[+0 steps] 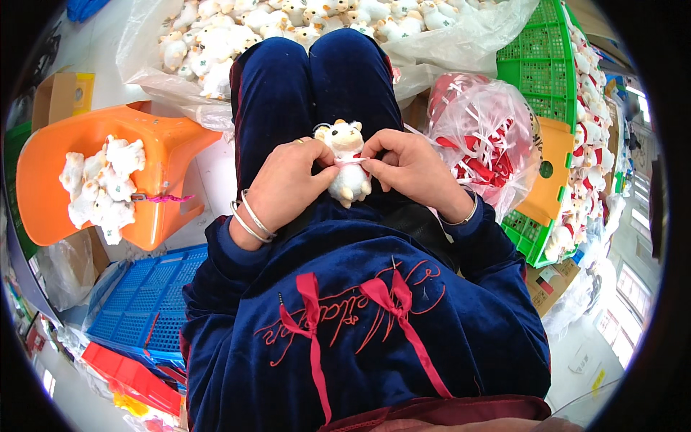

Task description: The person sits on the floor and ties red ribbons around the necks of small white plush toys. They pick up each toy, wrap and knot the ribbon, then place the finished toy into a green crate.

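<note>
A small white plush toy (350, 178) with cream feet and a tan-marked head sits upright on my lap, facing up. Around its neck runs a thin pale ribbon (352, 160). My left hand (291, 176) is closed at the toy's left side, thumb and fingertips pinched at the neck. From the other side my right hand (410, 169) pinches the ribbon between thumb and forefinger, close to the neck. What lies inside the left fingertips is partly hidden.
An orange plastic chair (43, 180) at the left bears several plush toys (104, 187). Beyond my knees lies a clear bag of plush toys (288, 14). At right are a plastic bag of red pieces with white ribbons (489, 144) and a green crate (536, 65). A blue crate (137, 302) stands lower left.
</note>
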### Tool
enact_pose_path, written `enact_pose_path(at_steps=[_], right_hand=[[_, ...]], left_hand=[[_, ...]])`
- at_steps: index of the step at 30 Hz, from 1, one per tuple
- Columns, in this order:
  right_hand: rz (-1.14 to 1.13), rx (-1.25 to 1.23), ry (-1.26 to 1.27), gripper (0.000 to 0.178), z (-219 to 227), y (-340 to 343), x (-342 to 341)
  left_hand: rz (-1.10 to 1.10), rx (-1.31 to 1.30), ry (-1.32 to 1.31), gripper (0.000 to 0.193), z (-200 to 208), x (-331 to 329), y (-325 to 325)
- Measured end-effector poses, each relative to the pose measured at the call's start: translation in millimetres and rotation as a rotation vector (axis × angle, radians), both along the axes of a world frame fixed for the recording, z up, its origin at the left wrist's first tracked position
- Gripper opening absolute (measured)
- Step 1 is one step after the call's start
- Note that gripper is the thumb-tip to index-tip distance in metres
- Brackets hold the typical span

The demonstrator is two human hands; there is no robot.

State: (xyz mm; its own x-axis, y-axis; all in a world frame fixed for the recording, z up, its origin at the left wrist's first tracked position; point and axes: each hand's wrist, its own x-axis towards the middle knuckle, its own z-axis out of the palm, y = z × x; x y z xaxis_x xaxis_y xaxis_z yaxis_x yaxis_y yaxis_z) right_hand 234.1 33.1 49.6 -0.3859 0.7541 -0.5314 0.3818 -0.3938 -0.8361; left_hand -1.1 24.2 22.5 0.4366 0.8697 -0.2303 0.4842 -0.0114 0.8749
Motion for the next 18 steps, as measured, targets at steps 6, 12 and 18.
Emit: enact_pose_path(at_steps=[6,12,18], right_hand=[[-0.042,-0.044,-0.027,0.011,7,4,-11],[-0.041,0.068,0.004,0.010,0,3,-11],[-0.060,0.118,-0.021,0.011,-1,1,-8]], left_hand=[[0.091,-0.349,-0.011,0.016,12,5,7],[0.167,-0.439,-0.436,0.017,-22,4,-4],[0.252,-0.563,-0.477,0.019,-10,10,-3]])
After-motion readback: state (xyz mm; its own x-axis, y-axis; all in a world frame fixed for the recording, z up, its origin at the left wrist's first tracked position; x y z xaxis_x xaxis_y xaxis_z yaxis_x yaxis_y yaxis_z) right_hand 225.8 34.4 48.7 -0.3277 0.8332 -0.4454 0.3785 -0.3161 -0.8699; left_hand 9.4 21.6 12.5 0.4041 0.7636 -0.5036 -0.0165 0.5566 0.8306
